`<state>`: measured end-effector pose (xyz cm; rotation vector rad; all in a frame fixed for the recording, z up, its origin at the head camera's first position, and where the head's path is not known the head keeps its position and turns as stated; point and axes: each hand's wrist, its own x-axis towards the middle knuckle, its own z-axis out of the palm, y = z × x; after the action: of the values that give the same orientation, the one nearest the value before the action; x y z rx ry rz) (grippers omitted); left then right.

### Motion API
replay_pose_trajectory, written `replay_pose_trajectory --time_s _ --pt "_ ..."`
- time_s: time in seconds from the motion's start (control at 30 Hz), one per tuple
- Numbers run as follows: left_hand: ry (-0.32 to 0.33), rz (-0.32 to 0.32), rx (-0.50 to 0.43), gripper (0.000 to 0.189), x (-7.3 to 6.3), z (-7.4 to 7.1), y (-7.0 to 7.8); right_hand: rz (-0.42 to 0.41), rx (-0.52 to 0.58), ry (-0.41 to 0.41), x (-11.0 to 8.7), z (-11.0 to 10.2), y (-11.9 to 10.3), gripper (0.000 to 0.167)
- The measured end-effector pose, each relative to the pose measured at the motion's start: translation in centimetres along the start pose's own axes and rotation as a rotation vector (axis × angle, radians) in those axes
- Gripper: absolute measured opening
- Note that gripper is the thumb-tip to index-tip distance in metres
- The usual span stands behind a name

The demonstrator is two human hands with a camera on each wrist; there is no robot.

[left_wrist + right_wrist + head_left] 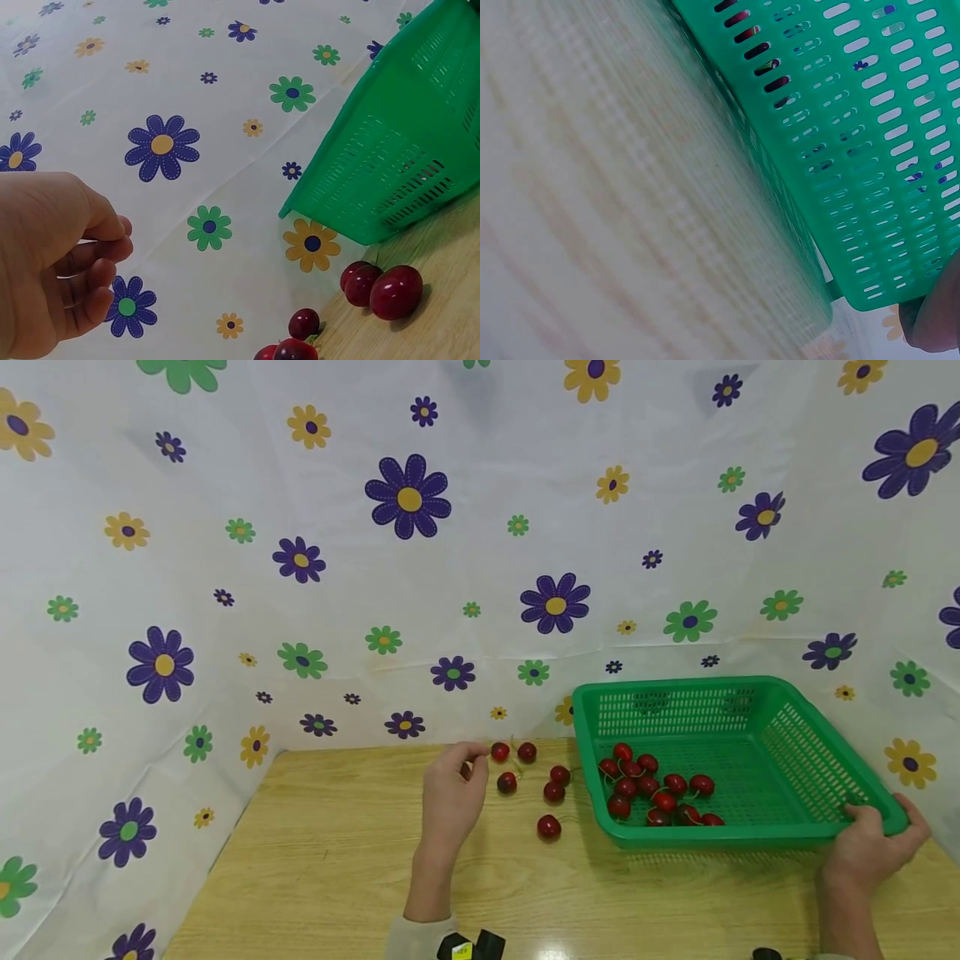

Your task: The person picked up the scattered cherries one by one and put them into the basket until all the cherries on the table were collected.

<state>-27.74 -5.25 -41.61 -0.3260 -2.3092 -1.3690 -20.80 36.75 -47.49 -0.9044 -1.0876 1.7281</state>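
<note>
My right hand (866,847) grips the near right corner of a green plastic basket (742,837), thumb over the rim and fingers outside. Several dark red cherries (647,787) with stems lie in the basket's left part. Over the table, my left hand (453,789) has its fingers curled, thumb tip close to the index fingertip. A dark reddish patch shows between them in the head view; whether it is a held cherry cannot be made out. In the left wrist view no cherry shows between the fingers. Just right of that hand, loose cherries (507,783) lie on the wood.
The wooden table (322,843) meets a white flower-printed cloth (337,610) at the back and left side. One loose cherry (549,827) lies nearer the front, left of the basket. The basket's slotted wall (885,150) fills much of the right wrist view.
</note>
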Motion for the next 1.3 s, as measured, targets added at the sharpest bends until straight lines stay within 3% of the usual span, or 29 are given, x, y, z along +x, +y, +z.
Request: replay_pose_trajectory --time_s 0.13,0.83,1.3 --pt "-0.015 0.045 0.03 0.014 -0.1 0.5 0.2 -0.012 0.015 -0.002 0.0 0.0 0.1 0.049" --pt "-0.226 0.13 0.239 0.012 -1.1 2.6 1.4 -0.014 -0.028 0.005 0.0 -0.1 0.2 0.05" --pt "-0.246 0.115 0.285 0.012 -1.1 2.6 1.3 -0.013 -0.035 -0.005 0.1 -0.1 0.2 0.051"
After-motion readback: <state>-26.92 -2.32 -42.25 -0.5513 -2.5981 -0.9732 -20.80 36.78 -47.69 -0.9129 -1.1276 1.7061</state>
